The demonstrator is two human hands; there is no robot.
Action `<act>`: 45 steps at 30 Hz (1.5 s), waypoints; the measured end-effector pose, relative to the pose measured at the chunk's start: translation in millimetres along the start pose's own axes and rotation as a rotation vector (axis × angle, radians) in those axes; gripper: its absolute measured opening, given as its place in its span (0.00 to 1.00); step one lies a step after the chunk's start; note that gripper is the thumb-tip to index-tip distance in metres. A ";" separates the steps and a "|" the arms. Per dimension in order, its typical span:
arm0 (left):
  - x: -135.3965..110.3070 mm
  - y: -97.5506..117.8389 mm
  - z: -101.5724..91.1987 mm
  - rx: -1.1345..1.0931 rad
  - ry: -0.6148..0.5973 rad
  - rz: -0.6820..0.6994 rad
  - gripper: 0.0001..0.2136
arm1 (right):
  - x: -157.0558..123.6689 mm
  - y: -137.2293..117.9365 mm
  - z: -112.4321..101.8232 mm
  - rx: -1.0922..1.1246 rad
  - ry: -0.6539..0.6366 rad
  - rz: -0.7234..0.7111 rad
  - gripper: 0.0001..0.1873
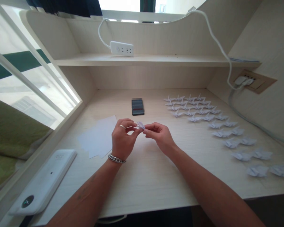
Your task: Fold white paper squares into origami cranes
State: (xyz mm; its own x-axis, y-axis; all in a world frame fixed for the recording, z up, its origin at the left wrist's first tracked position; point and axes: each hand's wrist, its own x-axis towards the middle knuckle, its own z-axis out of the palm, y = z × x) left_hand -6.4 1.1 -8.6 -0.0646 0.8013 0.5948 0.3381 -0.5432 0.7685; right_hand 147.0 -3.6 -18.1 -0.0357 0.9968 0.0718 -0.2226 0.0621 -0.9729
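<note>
A small folded piece of white paper (140,125) is held up over the middle of the desk between my two hands. My left hand (126,136), with a ring and a chain bracelet, pinches it from the left with thumb and fingers. From the right, the thumb and fingertips of my right hand (159,135) close on its lower end. Its exact folds are partly hidden by the fingers. Loose sheets of white paper (97,137) lie overlapping beside my left hand. Folded paper cranes (202,111) stand in rows to the right of my right hand.
A phone (138,107) lies behind my hands on the pale wooden desk (151,189). At the left edge rests a long white device (44,179). A power strip (121,49) sits on the shelf (156,60). A white cable (217,41) runs to the wall socket (255,81).
</note>
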 end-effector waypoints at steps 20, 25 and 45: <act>0.4 1.8 3.2 -0.336 -0.192 -0.298 0.11 | -3.7 -3.6 0.3 -0.140 0.026 -0.217 0.11; 1.1 1.7 2.8 -0.369 -0.202 -0.333 0.11 | -5.6 -4.3 1.1 -0.193 0.019 -0.217 0.14; 1.3 1.4 6.7 -0.324 -0.212 -0.381 0.13 | -3.6 -0.8 1.5 -0.259 0.062 -0.195 0.08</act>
State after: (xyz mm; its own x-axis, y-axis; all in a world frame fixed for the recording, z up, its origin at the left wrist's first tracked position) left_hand 0.3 3.0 -8.4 0.0757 0.9714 0.2249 0.0187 -0.2269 0.9737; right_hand 145.8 -7.3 -17.3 0.0448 0.9655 0.2567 0.0359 0.2552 -0.9662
